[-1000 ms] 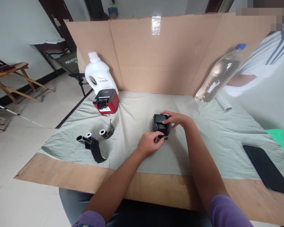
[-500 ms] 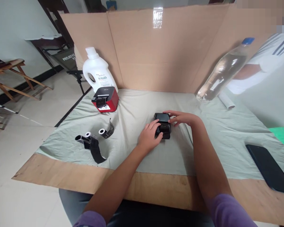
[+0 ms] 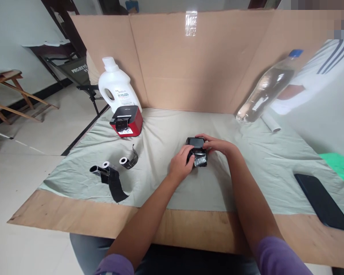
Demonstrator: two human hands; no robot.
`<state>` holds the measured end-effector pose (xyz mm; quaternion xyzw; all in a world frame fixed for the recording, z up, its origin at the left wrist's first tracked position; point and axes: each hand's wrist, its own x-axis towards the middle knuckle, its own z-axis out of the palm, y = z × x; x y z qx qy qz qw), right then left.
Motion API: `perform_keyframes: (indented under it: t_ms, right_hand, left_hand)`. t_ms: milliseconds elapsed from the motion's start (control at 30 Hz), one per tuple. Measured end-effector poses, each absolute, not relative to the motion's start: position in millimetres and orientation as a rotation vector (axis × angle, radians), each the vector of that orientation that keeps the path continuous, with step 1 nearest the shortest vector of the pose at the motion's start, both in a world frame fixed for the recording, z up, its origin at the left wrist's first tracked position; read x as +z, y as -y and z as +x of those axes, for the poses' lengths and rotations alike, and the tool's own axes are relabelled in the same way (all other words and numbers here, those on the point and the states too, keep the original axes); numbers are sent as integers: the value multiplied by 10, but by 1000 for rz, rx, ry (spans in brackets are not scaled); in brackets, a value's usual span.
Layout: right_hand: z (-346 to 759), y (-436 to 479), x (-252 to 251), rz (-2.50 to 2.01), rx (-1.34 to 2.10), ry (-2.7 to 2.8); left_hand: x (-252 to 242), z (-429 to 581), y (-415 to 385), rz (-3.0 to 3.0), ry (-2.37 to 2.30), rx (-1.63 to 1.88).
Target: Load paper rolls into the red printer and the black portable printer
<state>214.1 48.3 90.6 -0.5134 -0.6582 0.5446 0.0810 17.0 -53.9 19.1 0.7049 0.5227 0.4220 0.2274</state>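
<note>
Small black device (image 3: 196,142) was the thing in play here, sitting mid-counter (image 3: 83,215) on the rumpled pale green cloth (image 3: 157,172), so going left to right: way over on the left there were a couple of rolls with a long black tail (image 3: 116,187), then a white jug (image 3: 120,88) with a red-and-black box (image 3: 136,122) just in front of it, plus a smaller roll (image 3: 129,163) with a curled strip. Well right of all that came the left hand (image 3: 180,164), up against the device's left side. From that grip the device lay to the right and a touch farther off. Its fingers and thumb sat close together, a narrow gap, but honestly can't tell if they were pinching anything. The device's long axis looked to run roughly straight away from the person, with a shiny black strip (image 3: 200,159) at the near end. The right hand (image 3: 218,146) reached over the far right corner, that grip closed around the edge, so from there the device lay to the left. Neither hand was nearer, since both touched it. Farther right: a leaning clear bottle (image 3: 265,93), a white tube (image 3: 271,123) and a dark phone (image 3: 322,200).
</note>
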Motion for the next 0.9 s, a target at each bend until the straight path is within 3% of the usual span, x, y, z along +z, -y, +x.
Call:
perform_keyframes:
  t_ms: [200,433,533,900]
  right_hand:
    - [2408,-497,381,-1262,1608,1665]
    - [2367,-55,-32,-1052,698,2146]
    - [2301,105,-6,-1087,486,2301]
    - [2826,-326,202,-998,707,1852]
  left_hand:
    - [125,142,515,1798,-1512,1179]
    - [131,115,484,1845,-1586,909]
    - [113,94,501,1875,-1565,867]
    - [544,801,-167,1949,-1555,938]
